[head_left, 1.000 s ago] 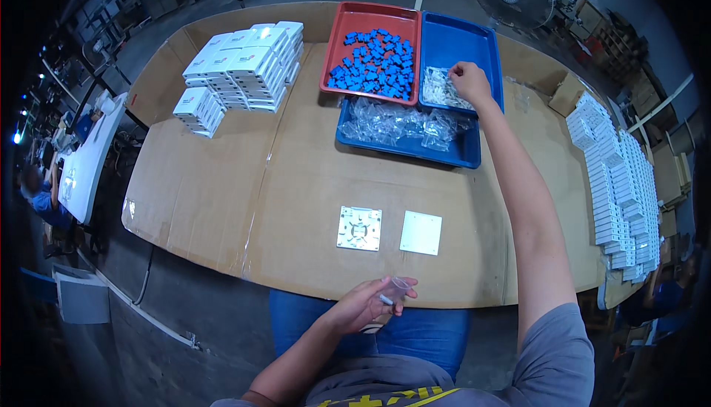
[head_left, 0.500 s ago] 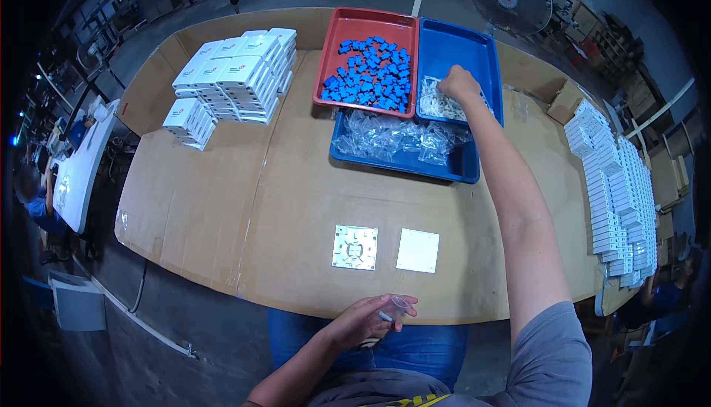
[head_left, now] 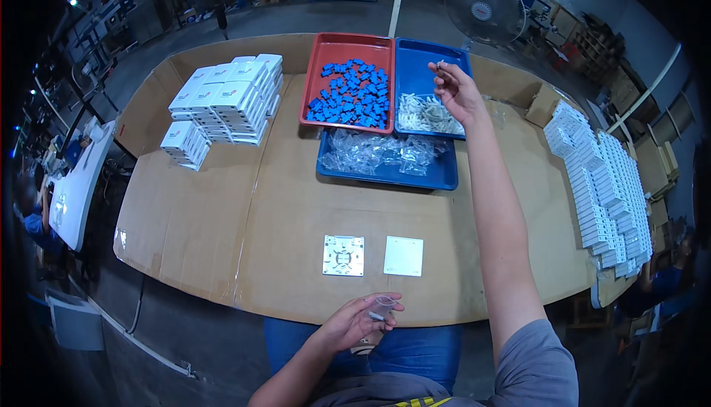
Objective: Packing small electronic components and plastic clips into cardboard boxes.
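Observation:
Near the table's front edge, my left hand (head_left: pixel 352 325) is closed around a small clear plastic bag (head_left: pixel 382 305), its mouth spread round. A little white piece shows inside the bag. My right hand (head_left: pixel 459 96) is raised over the far blue tray (head_left: pixel 418 59), fingertips pinched together on something too small to make out. Small white plastic pieces (head_left: pixel 422 116) lie in that tray, below the hand. Two flat white square parts rest before me: a plate with a round patterned centre (head_left: pixel 343 256) and a plain plate (head_left: pixel 404 257) to its right.
A red tray (head_left: pixel 307 88) holds many blue pieces; a nearer blue tray (head_left: pixel 337 172) holds clear bags. White boxes (head_left: pixel 226 96) are stacked at the left, more white stacks (head_left: pixel 603 185) at the right. A fan (head_left: pixel 481 11) stands behind the cardboard-covered table (head_left: pixel 200 222).
My right hand has lifted out of the white pieces, rising with its fingers pinched. My left hand keeps hold of the bag. The whole view has shifted slightly.

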Motion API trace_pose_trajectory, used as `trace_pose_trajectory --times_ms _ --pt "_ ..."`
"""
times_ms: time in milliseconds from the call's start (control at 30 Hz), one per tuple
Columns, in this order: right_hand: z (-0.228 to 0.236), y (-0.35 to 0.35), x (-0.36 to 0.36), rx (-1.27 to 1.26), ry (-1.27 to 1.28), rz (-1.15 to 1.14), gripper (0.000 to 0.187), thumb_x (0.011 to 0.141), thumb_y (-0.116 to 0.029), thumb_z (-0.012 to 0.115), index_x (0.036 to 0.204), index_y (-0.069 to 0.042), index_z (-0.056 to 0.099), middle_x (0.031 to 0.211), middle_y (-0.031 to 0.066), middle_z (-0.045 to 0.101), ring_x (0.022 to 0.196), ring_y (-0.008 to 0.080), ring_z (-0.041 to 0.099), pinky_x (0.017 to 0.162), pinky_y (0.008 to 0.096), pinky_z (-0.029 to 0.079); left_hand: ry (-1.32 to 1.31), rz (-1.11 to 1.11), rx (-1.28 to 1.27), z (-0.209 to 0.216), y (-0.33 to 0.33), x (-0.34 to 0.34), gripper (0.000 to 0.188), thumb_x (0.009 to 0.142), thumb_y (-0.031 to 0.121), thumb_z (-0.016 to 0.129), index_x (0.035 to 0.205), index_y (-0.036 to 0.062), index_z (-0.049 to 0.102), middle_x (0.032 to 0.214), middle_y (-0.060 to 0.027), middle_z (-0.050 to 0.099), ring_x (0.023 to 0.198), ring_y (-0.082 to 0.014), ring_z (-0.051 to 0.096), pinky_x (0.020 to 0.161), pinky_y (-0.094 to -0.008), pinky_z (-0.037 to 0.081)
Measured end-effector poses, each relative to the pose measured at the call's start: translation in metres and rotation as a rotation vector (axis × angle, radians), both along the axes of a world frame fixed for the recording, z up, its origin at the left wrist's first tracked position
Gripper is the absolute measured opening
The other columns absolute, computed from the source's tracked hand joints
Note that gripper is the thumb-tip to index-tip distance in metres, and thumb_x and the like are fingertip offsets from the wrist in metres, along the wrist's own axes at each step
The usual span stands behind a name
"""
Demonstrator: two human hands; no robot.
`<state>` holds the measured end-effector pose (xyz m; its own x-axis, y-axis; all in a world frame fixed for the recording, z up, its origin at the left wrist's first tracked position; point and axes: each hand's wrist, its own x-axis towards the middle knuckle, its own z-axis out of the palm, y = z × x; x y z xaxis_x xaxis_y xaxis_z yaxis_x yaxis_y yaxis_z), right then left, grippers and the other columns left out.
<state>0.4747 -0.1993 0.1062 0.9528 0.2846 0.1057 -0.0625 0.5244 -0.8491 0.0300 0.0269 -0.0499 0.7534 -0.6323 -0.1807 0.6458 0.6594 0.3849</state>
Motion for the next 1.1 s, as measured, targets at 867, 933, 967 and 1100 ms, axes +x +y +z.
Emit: trace_pose_trajectory --times_ms 867,933,967,1100 --pt "-0.099 0.024 -0.379 -0.59 0.014 0.008 0.012 0.093 0.002 0.075 0.105 0.002 0.072 0.097 0.0048 0.073 0.088 0.0092 0.068 0.08 0.0235 0.054 0.077 0.171 0.15 0.011 -0.004 -0.002 0.053 0.113 0.043 0.039 0.144 0.0025 0.055 0.128 -0.0102 0.069 0.101 -0.0165 0.066 0.089 -0.0331 0.055" --pt "-0.099 0.022 -0.376 -0.635 -0.058 0.063 0.011 0.092 0.001 0.076 0.103 0.002 0.074 0.094 0.0037 0.073 0.082 0.0071 0.064 0.074 0.0226 0.05 0.076 0.171 0.153 0.016 -0.005 -0.005 0.052 0.113 0.042 0.04 0.142 0.003 0.056 0.127 -0.011 0.07 0.101 -0.017 0.066 0.09 -0.0335 0.055" --pt "-0.099 0.021 -0.374 -0.678 -0.13 0.112 0.01 0.091 0.0 0.076 0.101 0.001 0.076 0.091 0.0025 0.074 0.076 0.0049 0.061 0.067 0.0217 0.047 0.075 0.166 0.157 0.018 -0.005 -0.006 0.05 0.113 0.042 0.041 0.141 0.0034 0.057 0.127 -0.0118 0.07 0.101 -0.0174 0.067 0.09 -0.034 0.055" --pt "-0.086 0.022 -0.369 -0.788 -0.258 0.222 0.009 0.089 0.0 0.076 0.098 -0.001 0.077 0.092 0.0019 0.074 0.077 0.0051 0.06 0.067 0.0225 0.045 0.093 0.156 0.148 0.021 -0.004 -0.011 0.049 0.113 0.042 0.041 0.14 0.0039 0.057 0.127 -0.0124 0.07 0.1 -0.018 0.067 0.09 -0.0348 0.056"
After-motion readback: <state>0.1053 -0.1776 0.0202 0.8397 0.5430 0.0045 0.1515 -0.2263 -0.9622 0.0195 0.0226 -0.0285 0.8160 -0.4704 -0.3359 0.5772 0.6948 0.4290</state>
